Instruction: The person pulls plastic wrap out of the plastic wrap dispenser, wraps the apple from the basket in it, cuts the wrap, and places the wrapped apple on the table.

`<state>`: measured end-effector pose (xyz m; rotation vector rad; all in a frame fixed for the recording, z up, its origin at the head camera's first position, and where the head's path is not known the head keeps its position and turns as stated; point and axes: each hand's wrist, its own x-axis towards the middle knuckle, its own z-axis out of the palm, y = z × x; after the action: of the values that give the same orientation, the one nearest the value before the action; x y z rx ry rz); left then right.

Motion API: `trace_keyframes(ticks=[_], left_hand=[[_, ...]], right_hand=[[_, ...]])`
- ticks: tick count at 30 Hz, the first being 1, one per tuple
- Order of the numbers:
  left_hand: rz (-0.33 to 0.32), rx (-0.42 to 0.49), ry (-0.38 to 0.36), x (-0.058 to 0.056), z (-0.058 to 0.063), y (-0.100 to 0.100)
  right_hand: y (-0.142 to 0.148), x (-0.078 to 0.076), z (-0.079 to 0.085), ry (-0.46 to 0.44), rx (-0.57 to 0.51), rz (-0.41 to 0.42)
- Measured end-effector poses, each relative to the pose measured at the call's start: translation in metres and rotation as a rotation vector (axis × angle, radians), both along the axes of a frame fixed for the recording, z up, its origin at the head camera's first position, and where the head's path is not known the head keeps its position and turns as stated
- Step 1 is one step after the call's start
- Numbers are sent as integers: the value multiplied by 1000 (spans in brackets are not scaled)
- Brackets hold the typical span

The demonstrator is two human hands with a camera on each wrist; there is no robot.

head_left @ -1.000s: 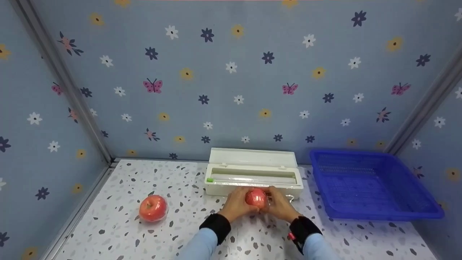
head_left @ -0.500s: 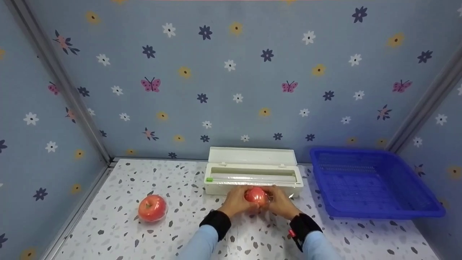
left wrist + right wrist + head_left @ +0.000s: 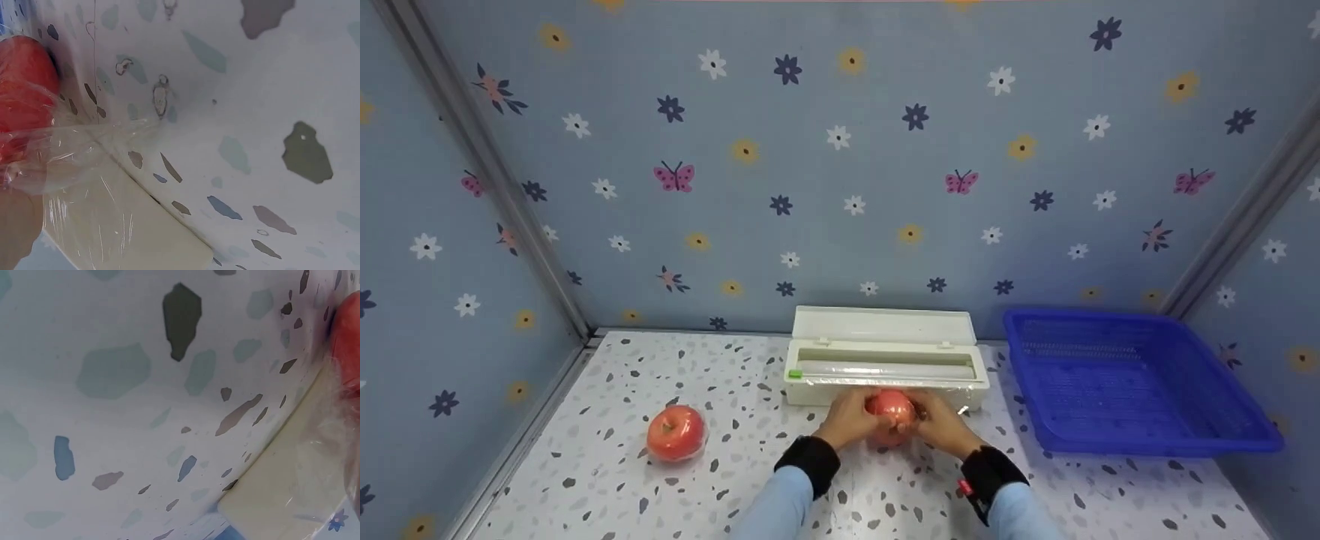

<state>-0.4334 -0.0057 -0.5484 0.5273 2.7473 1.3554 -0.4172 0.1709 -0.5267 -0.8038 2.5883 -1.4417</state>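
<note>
A white tabletop [image 3: 600, 480], speckled with grey and dark chips, carries a red apple [image 3: 676, 433] (covered in shiny clear film) on the left, a long cream box [image 3: 814, 393] with its lid up at the back, and a blue basket [image 3: 1155, 448] on the right

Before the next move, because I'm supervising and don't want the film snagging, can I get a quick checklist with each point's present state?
1. Red apple held from both sides: ok, it is between the left grip and the right grip.
2. Clear film on that apple: ok, the left wrist view shows it there.
3. Film free of the white box: cannot tell, it lies across the box's front and any join is unclear.
4. Film closed underneath: cannot tell, hidden.
5. Lid open: ok, raised behind the roll.
6. Second apple out of the way: ok, it sits apart at the left.
</note>
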Motion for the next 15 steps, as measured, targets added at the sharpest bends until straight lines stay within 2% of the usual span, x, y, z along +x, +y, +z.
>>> trace_keyframes(ticks=[8, 12, 15], left_hand=[[45, 41, -61, 2, -1, -1], [61, 68, -107, 2, 1, 0], [78, 91, -158, 2, 3, 1]], right_hand=[[2, -10, -20, -124, -26, -60], [3, -15, -29, -116, 8, -99], [3, -17, -27, -94, 25, -103]])
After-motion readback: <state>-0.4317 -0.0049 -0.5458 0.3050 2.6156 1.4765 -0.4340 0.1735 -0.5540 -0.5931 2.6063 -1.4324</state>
